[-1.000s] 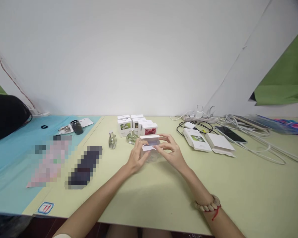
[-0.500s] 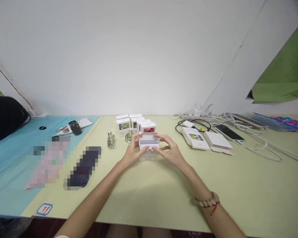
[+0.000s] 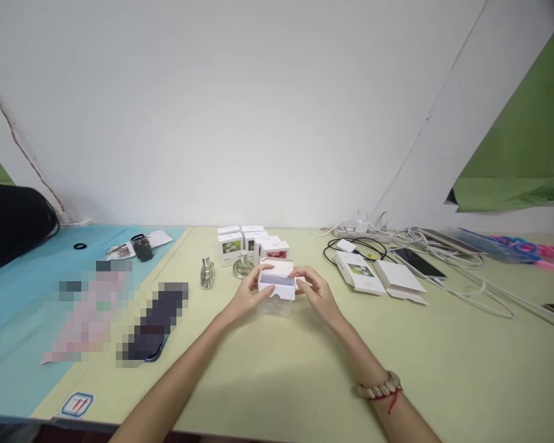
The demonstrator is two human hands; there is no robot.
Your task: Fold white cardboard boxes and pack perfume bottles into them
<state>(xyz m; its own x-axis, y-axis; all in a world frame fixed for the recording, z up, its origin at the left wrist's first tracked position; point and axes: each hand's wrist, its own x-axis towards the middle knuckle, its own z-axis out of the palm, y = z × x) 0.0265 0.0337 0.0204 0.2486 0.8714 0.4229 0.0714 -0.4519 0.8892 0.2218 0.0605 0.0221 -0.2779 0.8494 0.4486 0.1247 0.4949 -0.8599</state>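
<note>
**Open white box [image 3: 282, 290] between two hands, head view**

I had the box at the near middle of the yellow-green desk [image 3: 277, 375], its mouth facing up, its lid [image 3: 277, 266] raised at the far side and its interior a pale lavender. The lower front was pale and indistinct. The left hand [image 3: 247, 298] grasped the box, its thumb against the front wall and its fingers around the left side. The right hand [image 3: 321, 295] was bent at the right side, fingertips at the lid's edge; I could not tell whether they gripped it. A beaded bracelet [image 3: 382, 389] with a red cord circled the right wrist.

Just behind the left fingers stood a round glass bottle [image 3: 242, 267]; a second, slimmer bottle [image 3: 207, 274] stood to its left. Farther back I saw a cluster of white cartons, among them one with a red picture [image 3: 277, 248] and one with a white-flower picture [image 3: 231, 247]. To the right lay a picture-fronted flat box [image 3: 360, 272], a plain flat box [image 3: 399, 279] and a phone [image 3: 418, 263].
</note>
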